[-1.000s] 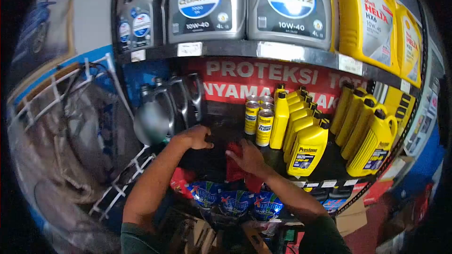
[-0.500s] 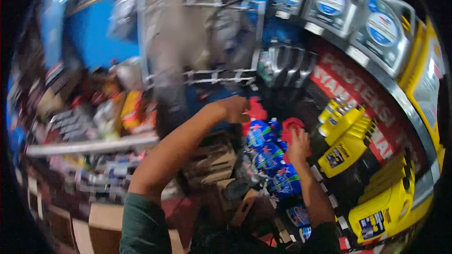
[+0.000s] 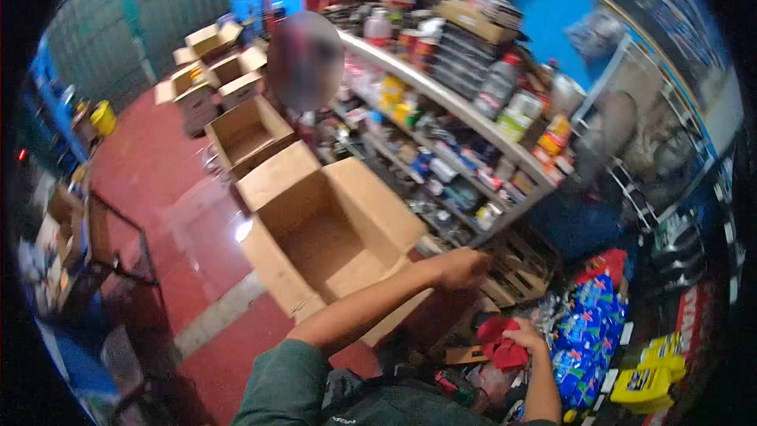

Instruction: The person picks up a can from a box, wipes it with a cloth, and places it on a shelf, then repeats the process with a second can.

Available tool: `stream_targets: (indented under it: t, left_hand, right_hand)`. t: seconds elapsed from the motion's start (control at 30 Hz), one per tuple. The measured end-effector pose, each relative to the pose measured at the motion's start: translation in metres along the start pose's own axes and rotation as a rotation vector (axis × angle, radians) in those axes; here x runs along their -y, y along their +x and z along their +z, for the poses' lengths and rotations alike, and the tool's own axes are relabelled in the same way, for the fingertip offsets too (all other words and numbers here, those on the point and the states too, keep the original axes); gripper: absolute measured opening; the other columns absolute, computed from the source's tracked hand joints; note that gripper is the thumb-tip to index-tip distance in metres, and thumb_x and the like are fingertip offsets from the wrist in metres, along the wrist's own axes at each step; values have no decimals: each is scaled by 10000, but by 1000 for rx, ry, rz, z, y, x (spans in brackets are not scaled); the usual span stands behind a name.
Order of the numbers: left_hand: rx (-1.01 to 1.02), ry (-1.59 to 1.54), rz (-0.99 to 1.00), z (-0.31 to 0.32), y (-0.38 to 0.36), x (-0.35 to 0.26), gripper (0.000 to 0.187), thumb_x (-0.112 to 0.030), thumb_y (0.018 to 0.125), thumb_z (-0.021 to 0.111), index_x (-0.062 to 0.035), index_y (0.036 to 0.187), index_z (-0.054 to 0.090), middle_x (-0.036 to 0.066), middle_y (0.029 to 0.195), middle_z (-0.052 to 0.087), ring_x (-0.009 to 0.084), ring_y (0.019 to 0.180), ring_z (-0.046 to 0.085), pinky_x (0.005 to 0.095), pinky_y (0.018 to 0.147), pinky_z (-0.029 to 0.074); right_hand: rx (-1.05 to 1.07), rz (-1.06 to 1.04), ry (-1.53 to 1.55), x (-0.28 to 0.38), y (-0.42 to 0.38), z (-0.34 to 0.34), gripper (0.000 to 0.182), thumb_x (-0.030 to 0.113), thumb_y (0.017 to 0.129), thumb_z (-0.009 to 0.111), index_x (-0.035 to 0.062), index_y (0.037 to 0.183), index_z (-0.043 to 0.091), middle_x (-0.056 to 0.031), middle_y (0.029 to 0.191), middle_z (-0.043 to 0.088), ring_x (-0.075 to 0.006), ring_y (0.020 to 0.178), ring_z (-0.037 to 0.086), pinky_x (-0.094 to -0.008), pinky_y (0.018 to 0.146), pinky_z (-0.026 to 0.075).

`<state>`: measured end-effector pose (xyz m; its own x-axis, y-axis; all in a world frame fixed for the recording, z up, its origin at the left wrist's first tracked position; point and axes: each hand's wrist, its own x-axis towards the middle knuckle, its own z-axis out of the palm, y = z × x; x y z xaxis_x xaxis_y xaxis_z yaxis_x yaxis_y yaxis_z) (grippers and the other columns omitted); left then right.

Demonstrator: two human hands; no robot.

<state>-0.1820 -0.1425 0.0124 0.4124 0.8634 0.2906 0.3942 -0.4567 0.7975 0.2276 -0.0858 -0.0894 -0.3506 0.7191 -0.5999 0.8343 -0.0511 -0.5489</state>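
Observation:
My right hand (image 3: 527,337) is closed on a bunched red cloth (image 3: 502,347), low at the right in front of my body. Beside it stand several shiny blue packs (image 3: 585,319) with green and red print, stacked along the shelf. More red cloth (image 3: 605,263) lies at the far end of these packs. My left hand (image 3: 465,268) is raised past the near right corner of a large open cardboard box (image 3: 264,248). Its fingers look curled, blurred by motion; anything inside them is hidden. Bare floor of the box shows.
A tiered shelf (image 3: 441,87) crowded with bottles and packets runs behind the box. Further open cartons (image 3: 248,138) line the red floor (image 3: 146,166). A person (image 3: 306,63) is beside the shelf. Yellow bottles (image 3: 643,388) stand at the lower right, a dark-framed table (image 3: 118,229) at left.
My view has swung left, bringing the open cartons into sight. My right hand has moved away from the blue packs with the red cloth. My left hand has left the red cloth beyond the packs.

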Motion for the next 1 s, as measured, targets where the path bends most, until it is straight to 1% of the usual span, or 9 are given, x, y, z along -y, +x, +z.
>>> stream_targets:
  t: [0.07,0.2,0.43,0.57,0.67,0.73,0.8,0.87,1.0]
  left_hand:
    - [-111,13,-101,6,-90,13,256,-198,923,698,-37,1120,670,201,962,721,366,882,702,457,795,550]
    - [-191,-146,-368,27,-281,16,231,-247,981,689,-40,1084,689,138,933,724,251,839,680,398,790,547]
    - [-268,-247,-1043,95,-601,10,396,-421,923,717,-33,999,733,186,942,748,316,876,733,459,783,565]
    - [-373,-123,-1442,135,-764,16,506,-532,884,702,-40,986,762,201,1074,758,386,999,722,490,857,567]
    - [-780,-77,-1753,164,-856,2,491,-503,846,739,-34,992,762,200,1096,753,367,1050,718,478,931,559]
    - [-935,-352,-2062,162,-900,-6,442,-439,833,767,-25,989,765,171,1059,772,346,1014,739,456,961,553]
    - [-1119,-273,-2077,174,-938,-7,405,-424,844,736,-52,685,741,148,721,734,325,736,729,482,730,568]
    - [-1417,-491,-2121,180,-964,4,362,-389,866,742,-48,748,768,134,701,723,282,735,730,467,706,566]
    - [-1508,-580,-2092,130,-978,12,321,-335,891,777,-15,903,765,118,792,763,235,748,739,386,772,607]
  right_hand:
    - [191,-59,220,73,-17,49,356,76,827,726,19,1175,677,-25,995,714,-145,872,654,-320,818,540]
    - [474,-147,357,185,-34,152,296,31,855,643,28,1150,672,-15,995,699,-107,898,636,-272,840,515]
    - [742,-125,288,334,-32,334,519,47,822,672,26,1338,619,-44,1158,697,-175,1047,662,-322,966,529]
    - [819,-85,398,392,-7,429,467,88,853,688,50,1313,624,-45,1131,701,-161,1063,663,-334,966,541]
    - [829,-27,379,450,7,492,442,117,891,680,56,1325,620,-70,1177,705,-186,1042,689,-376,947,568]
    - [837,103,410,480,32,537,350,127,897,673,81,1243,652,-64,1119,718,-198,999,698,-382,902,581]
    - [841,93,405,478,97,598,299,133,898,673,78,1191,662,-56,1054,721,-195,944,698,-374,867,584]
    - [834,154,398,525,119,643,165,149,900,681,70,1044,689,-28,872,706,-173,784,677,-354,773,583]
    - [926,-36,237,603,193,735,162,163,869,714,61,996,724,-29,870,710,-152,743,660,-319,715,553]
